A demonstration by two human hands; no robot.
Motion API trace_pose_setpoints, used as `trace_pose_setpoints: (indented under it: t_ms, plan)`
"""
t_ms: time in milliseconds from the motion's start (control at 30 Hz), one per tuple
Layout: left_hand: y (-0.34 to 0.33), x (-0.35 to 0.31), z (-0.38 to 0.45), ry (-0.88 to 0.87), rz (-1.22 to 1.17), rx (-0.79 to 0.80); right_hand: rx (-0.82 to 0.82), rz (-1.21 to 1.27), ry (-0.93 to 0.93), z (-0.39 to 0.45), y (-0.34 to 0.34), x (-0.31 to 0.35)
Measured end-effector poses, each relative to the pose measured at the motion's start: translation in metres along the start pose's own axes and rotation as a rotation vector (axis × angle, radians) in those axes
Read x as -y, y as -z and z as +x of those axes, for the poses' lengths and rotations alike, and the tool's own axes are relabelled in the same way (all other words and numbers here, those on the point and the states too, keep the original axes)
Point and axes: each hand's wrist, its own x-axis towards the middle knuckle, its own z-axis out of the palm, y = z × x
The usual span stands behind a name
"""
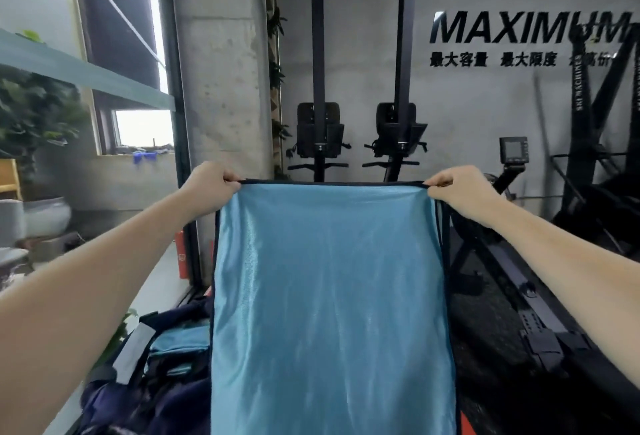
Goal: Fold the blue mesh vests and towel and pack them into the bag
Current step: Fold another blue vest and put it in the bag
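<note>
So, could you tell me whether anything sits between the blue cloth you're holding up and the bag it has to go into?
Nothing visible does. The left hand and right hand pinch the top corners of the blue cloth, which hangs free. The dark bag lies open below left, with folded blue fabric already inside.

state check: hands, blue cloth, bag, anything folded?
Left hand: grip pinching the cloth's top left corner.
Right hand: grip pinching the top right corner.
Blue cloth: held up, spread flat, hanging, unfolded.
Bag: dark, lower left, seems open.
Folded blue piece: lying on the bag.
</note>
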Motion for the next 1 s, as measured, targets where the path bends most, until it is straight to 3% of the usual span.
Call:
trace_pose_setpoints:
  t_ms: [200, 333, 467, 633, 800, 1000]
  plan:
    - [-0.086, 0.048, 0.02, 0.013, 0.109, 0.081, 0.108, -0.161, 0.014, 0.029, -0.077, -0.057]
    - [-0.106, 0.048, 0.046, -0.005, 0.062, 0.064, 0.074, -0.176, -0.014, 0.061, -0.094, -0.07]
    - [-0.095, 0.019, 0.09, -0.032, 0.121, -0.059, -0.022, -0.062, -0.007, 0.107, -0.084, -0.05]
    - [-0.053, -0.023, 0.119, -0.104, -0.016, -0.315, -0.248, -0.072, 0.145, 0.13, -0.042, -0.01]
    - [-0.025, -0.03, 0.092, -0.185, -0.062, -0.374, -0.307, -0.04, 0.232, 0.105, -0.016, 0.004]
    - [-0.053, 0.007, -0.012, -0.145, -0.032, -0.206, -0.111, -0.05, 0.191, 0.001, -0.034, -0.033]
